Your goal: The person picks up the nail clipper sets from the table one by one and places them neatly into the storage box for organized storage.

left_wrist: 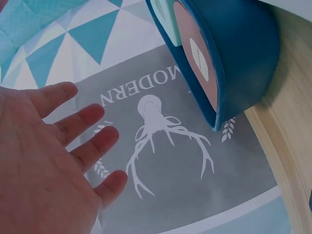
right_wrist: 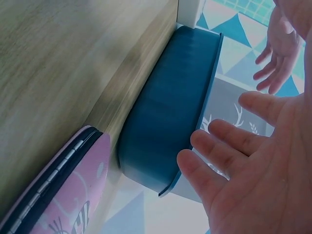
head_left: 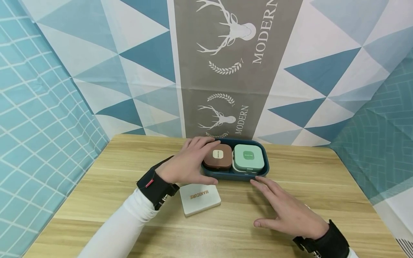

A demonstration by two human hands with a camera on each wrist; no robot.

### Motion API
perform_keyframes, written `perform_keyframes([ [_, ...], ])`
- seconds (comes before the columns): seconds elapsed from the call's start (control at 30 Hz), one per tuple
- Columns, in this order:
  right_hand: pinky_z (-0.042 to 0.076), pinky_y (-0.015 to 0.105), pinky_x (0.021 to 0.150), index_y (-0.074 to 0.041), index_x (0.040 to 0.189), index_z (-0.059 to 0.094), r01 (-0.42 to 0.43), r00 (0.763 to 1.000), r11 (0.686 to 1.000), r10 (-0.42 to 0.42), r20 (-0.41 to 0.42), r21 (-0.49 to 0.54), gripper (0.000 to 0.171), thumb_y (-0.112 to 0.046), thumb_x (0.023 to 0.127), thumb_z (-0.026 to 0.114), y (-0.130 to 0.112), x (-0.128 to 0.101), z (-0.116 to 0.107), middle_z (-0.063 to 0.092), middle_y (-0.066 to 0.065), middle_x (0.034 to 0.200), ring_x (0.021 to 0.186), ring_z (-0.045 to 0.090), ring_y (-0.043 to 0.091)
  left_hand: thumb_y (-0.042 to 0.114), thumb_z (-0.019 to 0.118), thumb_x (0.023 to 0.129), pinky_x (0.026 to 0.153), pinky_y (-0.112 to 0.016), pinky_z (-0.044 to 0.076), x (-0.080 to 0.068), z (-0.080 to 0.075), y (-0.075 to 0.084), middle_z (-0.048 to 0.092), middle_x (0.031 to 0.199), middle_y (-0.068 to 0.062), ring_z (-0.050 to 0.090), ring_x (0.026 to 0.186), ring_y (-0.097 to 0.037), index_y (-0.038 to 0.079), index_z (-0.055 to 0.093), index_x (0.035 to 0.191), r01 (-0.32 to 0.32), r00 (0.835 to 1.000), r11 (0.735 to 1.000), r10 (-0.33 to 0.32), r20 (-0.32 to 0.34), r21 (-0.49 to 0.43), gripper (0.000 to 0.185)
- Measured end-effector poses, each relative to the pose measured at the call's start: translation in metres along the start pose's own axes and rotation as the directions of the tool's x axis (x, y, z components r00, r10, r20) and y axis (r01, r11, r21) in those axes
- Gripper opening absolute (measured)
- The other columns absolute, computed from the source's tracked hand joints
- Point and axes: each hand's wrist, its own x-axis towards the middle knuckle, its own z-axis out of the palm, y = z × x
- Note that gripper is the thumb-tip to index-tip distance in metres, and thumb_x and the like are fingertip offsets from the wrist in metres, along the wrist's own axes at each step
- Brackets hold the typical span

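Observation:
A dark blue bin point(head_left: 226, 175) stands near the back edge of the table, holding a brown square box point(head_left: 221, 161) on its left and a mint green square box point(head_left: 253, 163) on its right. Over the bin's left end hovers my left hand point(head_left: 190, 161), fingers spread and apart from the bin in the left wrist view. My right hand point(head_left: 287, 208) reaches toward the bin's front right corner with fairly straight fingers; whether the fingertips touch the rim I cannot tell. Neither hand holds anything. In front of the bin lies a flat white box point(head_left: 200, 200) lettered MANICURE.
The right wrist view shows a pink zipped case point(right_wrist: 73, 190) on the wood table point(right_wrist: 73, 58); the head view does not show it. Behind the table rises a patterned cloth backdrop point(head_left: 222, 79), with tiled-print cloth point(head_left: 42, 118) at the left.

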Motion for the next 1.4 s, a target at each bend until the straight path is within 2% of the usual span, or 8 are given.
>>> perform_keyframes([
  [0.43, 0.055, 0.048, 0.104, -0.038, 0.169, 0.023, 0.015, 1.000, 1.000, -0.016, -0.013, -0.019, 0.105, -0.065, 0.086, 0.081, -0.002, -0.001, 0.001, 0.031, 0.003, 0.170, 0.149, 0.044, 0.026, 0.066, 0.085, 0.079, 0.123, -0.058, 0.021, -0.027, 0.004, 0.008, 0.035, 0.166, -0.007, 0.031, 0.150, -0.028, 0.018, 0.032, 0.168, 0.010, 1.000, 0.999, -0.010, -0.016, -0.037, 0.113],
  [0.67, 0.055, 0.049, 0.104, -0.037, 0.169, 0.023, 0.010, 1.000, 1.000, -0.010, -0.009, -0.020, 0.104, -0.065, 0.087, 0.080, -0.002, 0.000, 0.001, 0.031, 0.003, 0.170, 0.148, 0.045, 0.027, 0.066, 0.086, 0.078, 0.119, -0.061, 0.026, -0.038, 0.009, 0.015, 0.037, 0.165, -0.010, 0.032, 0.149, -0.031, 0.015, 0.038, 0.165, -0.018, 1.000, 0.999, 0.017, -0.026, -0.033, 0.112],
  [0.9, 0.055, 0.049, 0.103, -0.036, 0.169, 0.024, 0.007, 1.000, 1.000, -0.007, -0.011, -0.024, 0.103, -0.065, 0.088, 0.079, -0.002, -0.001, 0.000, 0.031, 0.003, 0.170, 0.148, 0.046, 0.027, 0.067, 0.087, 0.076, 0.120, -0.058, 0.026, -0.048, 0.016, 0.019, 0.036, 0.166, -0.007, 0.033, 0.148, -0.027, 0.023, 0.032, 0.168, -0.004, 1.000, 0.999, 0.004, -0.010, -0.049, 0.116],
  [1.17, 0.055, 0.051, 0.102, -0.036, 0.169, 0.024, 0.012, 1.000, 1.000, -0.012, -0.002, -0.024, 0.100, -0.065, 0.089, 0.077, -0.002, 0.000, 0.000, 0.032, 0.004, 0.169, 0.147, 0.047, 0.029, 0.068, 0.087, 0.075, 0.122, -0.058, 0.024, -0.064, 0.025, 0.023, 0.034, 0.168, -0.005, 0.032, 0.150, -0.026, 0.020, 0.033, 0.168, 0.024, 0.999, 0.998, -0.023, 0.028, -0.050, 0.118],
  [1.4, 0.054, 0.049, 0.104, -0.038, 0.169, 0.025, -0.011, 1.000, 1.000, 0.011, 0.002, -0.019, 0.104, -0.067, 0.086, 0.079, -0.002, 0.001, 0.002, 0.031, 0.002, 0.169, 0.148, 0.045, 0.026, 0.068, 0.088, 0.074, 0.122, -0.059, 0.026, -0.072, 0.034, 0.027, 0.033, 0.168, -0.004, 0.033, 0.149, -0.026, 0.021, 0.034, 0.167, -0.005, 1.000, 0.998, 0.007, 0.025, -0.067, 0.117],
])
